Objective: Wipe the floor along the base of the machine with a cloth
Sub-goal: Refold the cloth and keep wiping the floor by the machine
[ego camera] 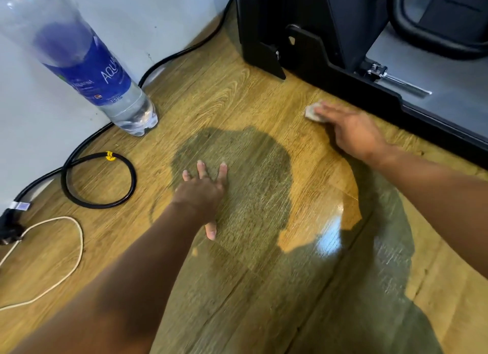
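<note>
A small pale cloth (312, 112) lies on the wooden floor (237, 95) close beside the black base of the machine (330, 63). My right hand (351, 129) lies over the cloth with straight fingers and presses it down; most of the cloth is hidden under the fingers. My left hand (206, 190) rests flat on the floor, fingers spread, well to the left of the cloth and apart from it. The machine runs along the upper right of the head view.
A large plastic water bottle (92, 63) with a blue label stands at the left by the white wall. A black cable (100, 180) coils on the floor beside it, and a white cord (66, 261) loops lower left. My shadow darkens the floor's middle.
</note>
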{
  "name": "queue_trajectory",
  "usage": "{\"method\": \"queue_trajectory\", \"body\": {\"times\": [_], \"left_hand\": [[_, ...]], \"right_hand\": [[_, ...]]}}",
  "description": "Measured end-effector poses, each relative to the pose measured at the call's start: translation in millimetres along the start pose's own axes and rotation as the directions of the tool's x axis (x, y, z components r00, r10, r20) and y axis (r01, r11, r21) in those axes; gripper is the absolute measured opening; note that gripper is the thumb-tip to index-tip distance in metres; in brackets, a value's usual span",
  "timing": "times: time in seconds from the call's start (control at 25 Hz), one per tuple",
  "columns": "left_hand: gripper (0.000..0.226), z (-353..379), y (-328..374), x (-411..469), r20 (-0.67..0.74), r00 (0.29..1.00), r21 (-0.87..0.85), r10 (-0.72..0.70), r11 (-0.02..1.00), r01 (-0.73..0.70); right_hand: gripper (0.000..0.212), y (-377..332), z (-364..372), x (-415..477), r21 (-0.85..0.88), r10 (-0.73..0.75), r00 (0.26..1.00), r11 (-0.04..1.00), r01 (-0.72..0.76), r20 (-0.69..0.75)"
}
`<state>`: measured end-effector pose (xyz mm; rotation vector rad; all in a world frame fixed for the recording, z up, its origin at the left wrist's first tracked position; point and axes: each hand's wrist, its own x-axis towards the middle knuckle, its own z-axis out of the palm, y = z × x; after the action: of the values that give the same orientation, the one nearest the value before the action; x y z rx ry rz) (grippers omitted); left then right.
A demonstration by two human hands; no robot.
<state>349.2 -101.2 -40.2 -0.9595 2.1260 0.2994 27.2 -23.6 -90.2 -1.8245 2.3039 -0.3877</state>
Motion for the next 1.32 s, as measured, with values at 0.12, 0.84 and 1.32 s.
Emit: {"method": "queue_trajectory", "body": {"times": [0.12, 0.84, 1.32], "left_hand": [[0.15, -0.1, -0.3, -1.1, -0.01, 1.0, -0.006, 0.006, 1.0, -0.006], [0.145, 9.3, -15.9, -5.3, -0.102, 0.994, -0.019, 0.046, 0.999, -0.048], [0.135, 22.7, -87.4, 0.3, -0.172, 0.981, 0.014, 0.084, 0.996, -0.083]], "right_hand": [[0.079, -34.5, 14.7, -4.0, 0.072, 0.249, 0.965, 0.967, -0.243, -0.084], [0.074, -148.6, 45.1, -37.1, 0.175, -0.202, 0.975, 0.967, 0.184, 0.094], [0.069, -209.9, 51.7, -78.6, 0.201, -0.359, 0.905, 0.927, 0.317, 0.227]]}}
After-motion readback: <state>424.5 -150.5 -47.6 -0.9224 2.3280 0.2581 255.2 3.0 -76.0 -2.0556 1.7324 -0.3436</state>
